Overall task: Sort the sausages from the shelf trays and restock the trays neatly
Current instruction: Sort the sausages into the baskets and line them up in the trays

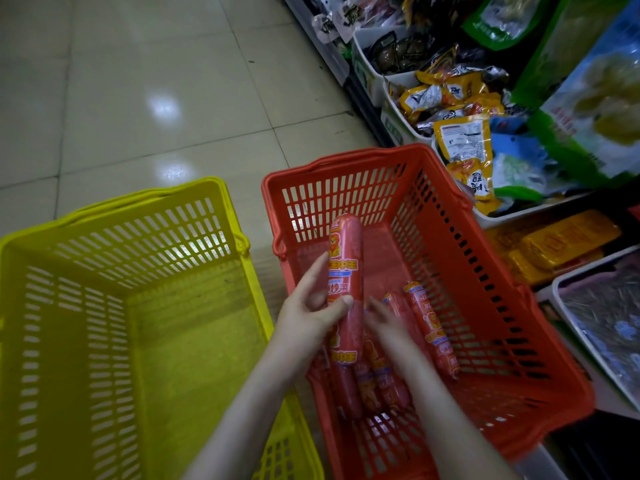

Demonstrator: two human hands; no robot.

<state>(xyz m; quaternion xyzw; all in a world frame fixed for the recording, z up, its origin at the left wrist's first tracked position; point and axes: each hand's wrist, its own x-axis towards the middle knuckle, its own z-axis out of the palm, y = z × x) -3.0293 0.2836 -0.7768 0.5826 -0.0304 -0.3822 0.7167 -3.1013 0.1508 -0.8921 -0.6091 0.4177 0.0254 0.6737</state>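
Centre frame, our left hand [308,318] grips a glossy cylindrical sausage [346,258]; our right hand [386,327] hangs straight-fingered inside the slatted red basket [346,192].

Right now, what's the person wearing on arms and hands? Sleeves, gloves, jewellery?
Nothing worn shows. The left forearm and right forearm are bare down to the frame edge: no sleeves, watch or band. The left hand and right hand are bare too: no gloves, no rings visible. The left thumbnail looks short and unpainted.
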